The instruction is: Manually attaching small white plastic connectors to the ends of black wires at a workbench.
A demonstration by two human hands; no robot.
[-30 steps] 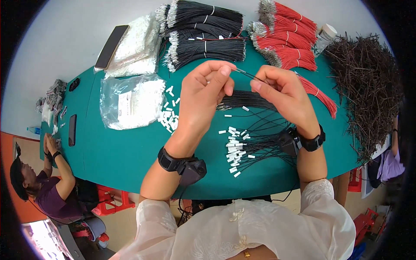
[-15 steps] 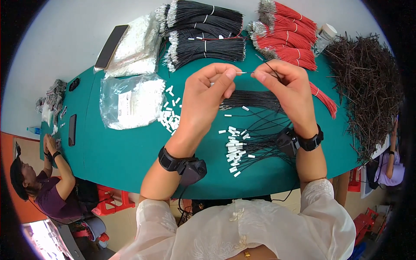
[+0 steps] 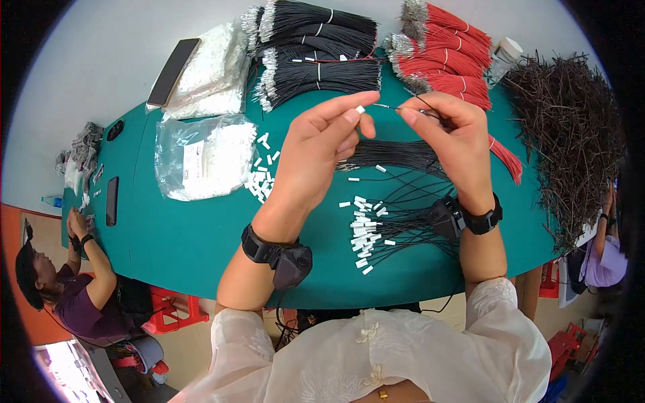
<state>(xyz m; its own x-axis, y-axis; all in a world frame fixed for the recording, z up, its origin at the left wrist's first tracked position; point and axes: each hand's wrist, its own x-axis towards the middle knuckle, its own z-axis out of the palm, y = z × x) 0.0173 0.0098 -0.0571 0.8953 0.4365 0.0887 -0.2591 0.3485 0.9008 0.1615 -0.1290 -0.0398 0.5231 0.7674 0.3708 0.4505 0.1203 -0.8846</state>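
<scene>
Between the thumb and fingers of my left hand (image 3: 319, 138) is a small white connector housing (image 3: 360, 109). My right hand (image 3: 453, 131) pinches a thin black wire (image 3: 388, 106), whose bare metal tip points left toward the housing. A small gap separates tip and housing. Below my hands lies a bundle of black wires (image 3: 393, 154). Nearer to me, several black wires with white housings (image 3: 365, 235) on their ends rest in a cluster on the green table. Loose white housings (image 3: 262, 185) are scattered left of my left wrist.
A clear bag of white housings (image 3: 225, 158) lies at left. Black wire bundles (image 3: 322, 74) and red wire bundles (image 3: 450, 57) are stacked at the back. A dark tangled heap (image 3: 568, 134) covers the right side. A phone (image 3: 112, 201) and a seated person (image 3: 87, 289) are at left.
My left hand's index finger has straightened and the white housing now shows in its pinch. The wire in my right hand has drawn slightly away to the right.
</scene>
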